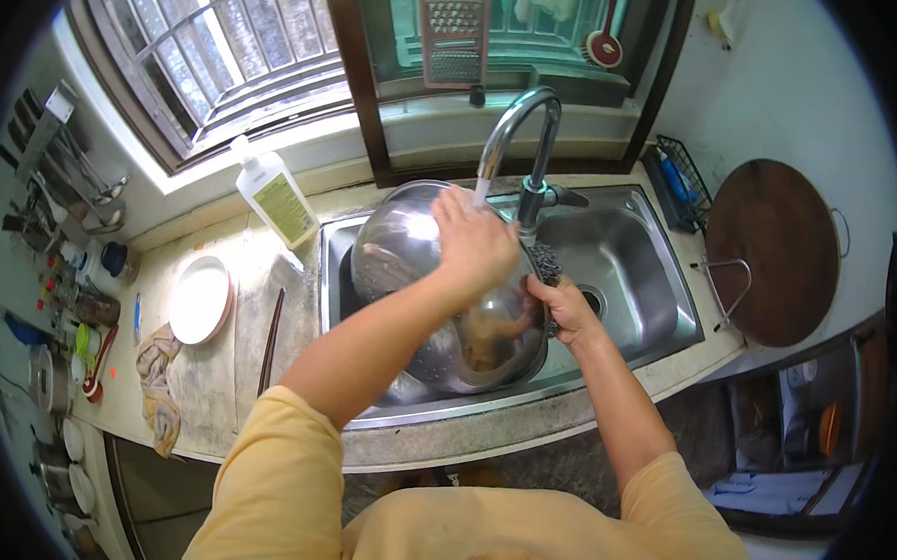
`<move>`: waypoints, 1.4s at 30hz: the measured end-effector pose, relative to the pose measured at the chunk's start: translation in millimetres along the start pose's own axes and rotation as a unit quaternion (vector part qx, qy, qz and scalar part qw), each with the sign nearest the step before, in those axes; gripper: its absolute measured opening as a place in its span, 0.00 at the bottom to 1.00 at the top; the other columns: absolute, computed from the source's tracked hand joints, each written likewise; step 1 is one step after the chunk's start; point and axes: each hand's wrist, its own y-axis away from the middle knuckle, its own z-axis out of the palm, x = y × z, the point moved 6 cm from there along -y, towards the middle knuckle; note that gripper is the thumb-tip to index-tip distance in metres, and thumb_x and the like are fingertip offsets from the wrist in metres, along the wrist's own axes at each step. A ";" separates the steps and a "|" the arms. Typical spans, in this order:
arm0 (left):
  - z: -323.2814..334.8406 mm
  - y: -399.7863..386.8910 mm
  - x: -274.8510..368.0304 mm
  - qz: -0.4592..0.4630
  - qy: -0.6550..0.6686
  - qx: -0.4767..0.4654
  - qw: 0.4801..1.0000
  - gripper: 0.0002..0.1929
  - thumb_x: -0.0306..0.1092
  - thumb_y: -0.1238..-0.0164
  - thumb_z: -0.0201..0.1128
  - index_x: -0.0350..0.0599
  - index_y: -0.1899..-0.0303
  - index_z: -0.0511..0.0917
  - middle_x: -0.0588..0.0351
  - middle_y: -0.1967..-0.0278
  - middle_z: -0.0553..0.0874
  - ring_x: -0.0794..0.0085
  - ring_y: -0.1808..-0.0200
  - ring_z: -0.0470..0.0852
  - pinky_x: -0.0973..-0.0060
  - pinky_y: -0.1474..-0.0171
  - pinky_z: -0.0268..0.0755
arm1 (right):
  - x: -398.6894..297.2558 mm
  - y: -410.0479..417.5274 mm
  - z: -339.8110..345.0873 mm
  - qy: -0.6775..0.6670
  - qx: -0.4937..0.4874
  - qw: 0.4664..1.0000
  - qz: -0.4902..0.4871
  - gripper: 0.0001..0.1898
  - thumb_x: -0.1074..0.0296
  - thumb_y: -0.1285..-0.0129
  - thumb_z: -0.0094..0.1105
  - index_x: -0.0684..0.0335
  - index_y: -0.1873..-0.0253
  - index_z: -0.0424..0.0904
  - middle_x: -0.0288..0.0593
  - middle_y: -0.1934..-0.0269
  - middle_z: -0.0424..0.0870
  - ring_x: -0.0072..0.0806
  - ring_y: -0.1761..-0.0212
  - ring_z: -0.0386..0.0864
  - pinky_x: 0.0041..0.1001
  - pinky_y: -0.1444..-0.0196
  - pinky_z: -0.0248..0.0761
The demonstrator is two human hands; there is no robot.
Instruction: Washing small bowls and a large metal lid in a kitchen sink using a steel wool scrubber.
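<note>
A large shiny metal bowl or wok stands tilted in the left basin of the steel double sink. Water runs from the chrome gooseneck faucet onto my left hand, which lies with its fingers extended on the metal surface. My right hand grips the vessel's right rim, thumb on top. Beside that hand, a grey metal scouring pad shows behind the rim; whether my fingers touch it cannot be told. The lower part of the vessel sits inside the basin.
Left of the sink are a labelled plastic bottle, dark chopsticks, a white bowl and a crumpled cloth. A round wooden board and a wire rack stand at the right. A grater hangs at the window.
</note>
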 end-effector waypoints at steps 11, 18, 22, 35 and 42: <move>-0.6 -6.0 -8.9 -0.055 0.103 0.034 0.993 0.31 0.57 0.37 0.54 0.32 0.51 0.75 0.39 0.51 0.78 0.49 0.41 0.71 0.53 0.39 0.58 | -31.7 -25.5 -18.7 0.088 0.020 0.996 -0.014 0.10 0.62 0.40 0.66 0.61 0.61 0.79 0.32 0.74 0.79 0.20 0.76 0.76 0.24 0.73 0.71; 37.8 -6.6 -89.7 -0.275 0.114 -0.154 0.942 0.32 0.60 0.35 0.43 0.46 0.39 0.70 0.43 0.39 0.72 0.50 0.35 0.66 0.49 0.37 0.54 | -40.1 -47.7 -10.4 0.133 -0.012 0.990 -0.034 0.08 0.66 0.40 0.66 0.60 0.58 0.79 0.31 0.70 0.81 0.17 0.72 0.76 0.21 0.68 0.71; 8.7 9.9 -22.1 -0.045 0.174 -0.095 0.979 0.31 0.56 0.38 0.52 0.52 0.36 0.68 0.49 0.34 0.67 0.52 0.30 0.58 0.44 0.34 0.44 | -44.9 -46.0 -19.7 0.121 0.014 0.991 -0.054 0.11 0.67 0.40 0.66 0.59 0.54 0.80 0.28 0.65 0.81 0.15 0.66 0.76 0.20 0.60 0.70; 88.4 -44.1 -128.0 -0.139 0.405 -0.186 0.884 0.18 0.49 0.35 0.56 0.45 0.54 0.80 0.44 0.52 0.77 0.53 0.47 0.75 0.66 0.43 0.66 | -89.2 -43.1 114.4 0.729 0.183 0.566 -0.339 0.25 0.47 0.41 0.58 0.51 0.41 0.76 0.39 0.41 0.73 0.52 0.38 0.65 0.48 0.35 0.53; 71.0 -43.4 -109.6 -0.176 0.344 -0.208 0.899 0.17 0.49 0.36 0.54 0.54 0.51 0.81 0.51 0.46 0.77 0.57 0.42 0.75 0.61 0.42 0.66 | -51.1 26.4 43.4 0.632 0.247 0.584 -0.445 0.19 0.61 0.43 0.61 0.49 0.45 0.79 0.36 0.44 0.76 0.48 0.44 0.67 0.44 0.38 0.54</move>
